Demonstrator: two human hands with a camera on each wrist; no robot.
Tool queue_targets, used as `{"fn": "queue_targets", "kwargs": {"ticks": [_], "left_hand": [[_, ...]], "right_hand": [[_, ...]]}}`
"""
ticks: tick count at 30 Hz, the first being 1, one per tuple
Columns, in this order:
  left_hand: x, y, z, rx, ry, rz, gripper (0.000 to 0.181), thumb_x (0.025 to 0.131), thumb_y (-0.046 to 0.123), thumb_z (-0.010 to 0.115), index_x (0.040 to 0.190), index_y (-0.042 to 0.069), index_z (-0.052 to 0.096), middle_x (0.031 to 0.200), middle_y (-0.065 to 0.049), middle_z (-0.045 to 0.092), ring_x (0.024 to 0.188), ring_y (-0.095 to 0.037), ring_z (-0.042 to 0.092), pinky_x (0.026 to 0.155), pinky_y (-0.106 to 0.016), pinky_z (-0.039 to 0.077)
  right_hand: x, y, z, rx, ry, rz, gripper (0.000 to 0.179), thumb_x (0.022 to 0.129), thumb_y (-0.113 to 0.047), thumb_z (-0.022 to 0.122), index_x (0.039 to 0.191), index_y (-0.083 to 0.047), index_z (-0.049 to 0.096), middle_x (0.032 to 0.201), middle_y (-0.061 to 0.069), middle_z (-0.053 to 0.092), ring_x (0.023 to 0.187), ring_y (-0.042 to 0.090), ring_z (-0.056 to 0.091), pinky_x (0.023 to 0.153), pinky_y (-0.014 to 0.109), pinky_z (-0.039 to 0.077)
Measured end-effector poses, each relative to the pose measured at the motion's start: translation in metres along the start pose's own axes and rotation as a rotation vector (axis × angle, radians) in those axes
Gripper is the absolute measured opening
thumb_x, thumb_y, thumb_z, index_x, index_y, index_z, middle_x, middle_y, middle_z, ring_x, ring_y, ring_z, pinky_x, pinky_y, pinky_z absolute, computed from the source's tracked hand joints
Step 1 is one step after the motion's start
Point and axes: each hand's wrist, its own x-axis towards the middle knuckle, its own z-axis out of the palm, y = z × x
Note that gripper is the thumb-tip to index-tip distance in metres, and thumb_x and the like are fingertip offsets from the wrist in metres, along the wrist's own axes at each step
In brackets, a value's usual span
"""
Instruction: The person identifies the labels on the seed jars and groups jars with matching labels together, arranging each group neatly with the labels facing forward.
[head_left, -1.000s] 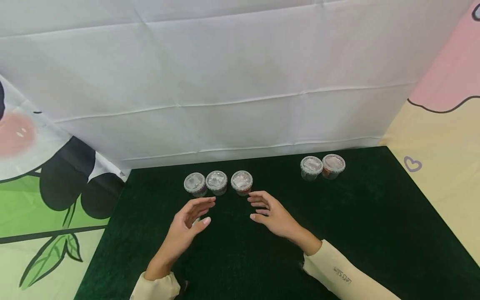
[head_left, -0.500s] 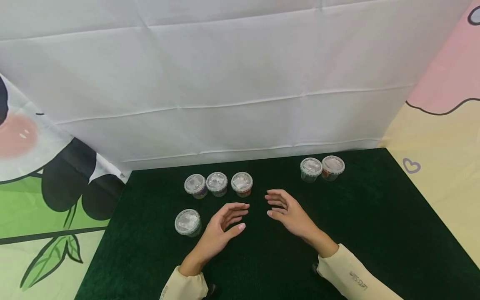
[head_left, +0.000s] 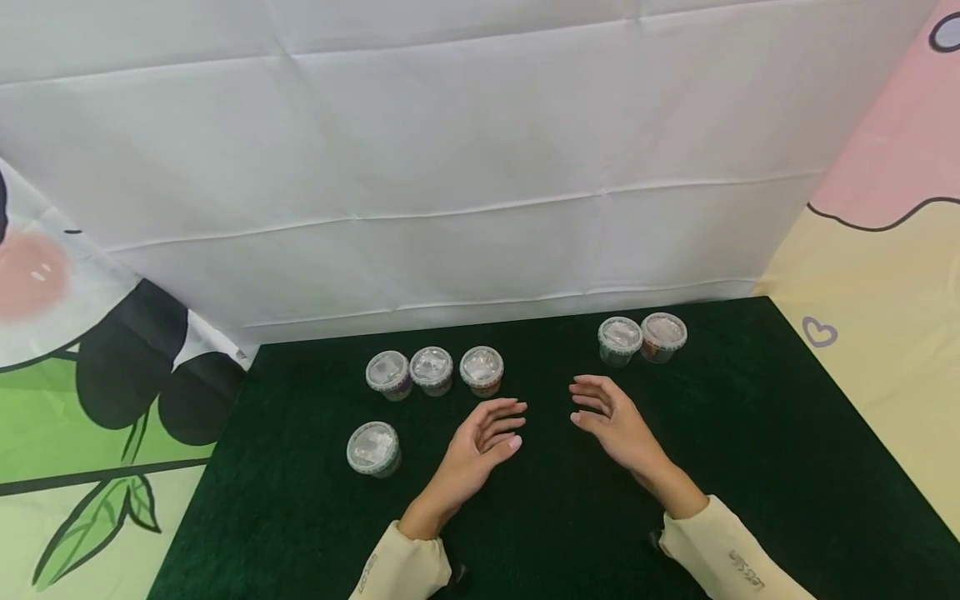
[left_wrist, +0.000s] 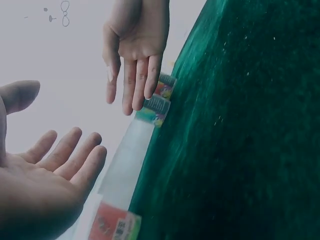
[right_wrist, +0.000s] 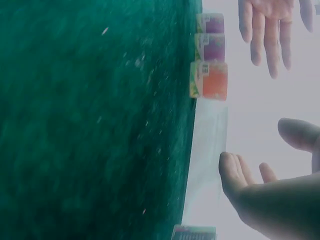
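In the head view my left hand [head_left: 480, 446] hovers over the green cloth with relaxed fingers, holding nothing. Nearest to it is a small lidded tub [head_left: 482, 369], which looks orange-red in the right wrist view. Two more tubs stand left of that one: a middle tub [head_left: 431, 368] and an outer tub [head_left: 387, 372], both purple-sided in the right wrist view. Closer to me, left of my left hand, sits a single tub [head_left: 373, 448]. My right hand [head_left: 615, 425] is also off the tubs, palm turned inward and fingers loosely bent, facing the left one across a gap.
At the back right, a green-labelled tub [left_wrist: 152, 111] and a red-labelled tub [left_wrist: 165, 86] stand side by side. A white cloth wall [head_left: 480, 183] rises behind the dark green table [head_left: 750, 433]. Printed cartoon panels hang at both sides.
Both hands have moved right, the left one further, uncovering the front-left tub that it hid at first. The gap between the hands has narrowed. The tubs stay in place.
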Motion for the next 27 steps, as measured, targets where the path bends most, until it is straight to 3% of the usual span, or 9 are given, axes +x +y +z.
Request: {"fn": "queue_targets", "kwargs": {"ticks": [6,13,21,27], "left_hand": [[0.015,-0.006,0.011,0.005,0.016,-0.028,0.052,0.107,0.017,0.063,0.154,0.007,0.043,0.159,-0.015,0.05,0.144,-0.035,0.051,0.119,-0.047,0.044],[0.032,-0.01,0.023,-0.011,0.004,-0.044,0.049,0.108,0.013,0.061,0.153,0.008,0.044,0.157,-0.014,0.052,0.142,-0.034,0.053,0.117,-0.05,0.046],[0.05,-0.012,0.036,0.006,0.01,-0.028,0.049,0.107,0.015,0.063,0.152,0.008,0.046,0.157,-0.014,0.053,0.141,-0.033,0.055,0.115,-0.051,0.047],[0.059,-0.019,0.045,0.007,0.015,-0.055,0.05,0.107,0.014,0.062,0.153,0.003,0.044,0.156,-0.015,0.053,0.14,-0.034,0.054,0.115,-0.052,0.047]], "right_hand": [[0.001,0.003,-0.013,-0.015,0.121,0.104,0.052,0.108,-0.008,0.058,0.155,0.001,0.037,0.155,0.024,0.049,0.144,0.041,0.049,0.118,0.059,0.042],[0.003,0.005,-0.022,0.04,0.228,0.165,0.056,0.11,-0.012,0.056,0.159,0.001,0.031,0.158,0.024,0.043,0.148,0.04,0.043,0.121,0.058,0.038],[0.006,0.008,-0.028,0.068,0.293,0.183,0.063,0.11,-0.013,0.057,0.162,0.0,0.024,0.161,0.026,0.037,0.149,0.041,0.04,0.121,0.057,0.038],[0.005,0.013,-0.029,0.056,0.31,0.209,0.063,0.111,-0.014,0.055,0.163,0.0,0.022,0.16,0.027,0.037,0.149,0.042,0.041,0.121,0.057,0.038]]}}
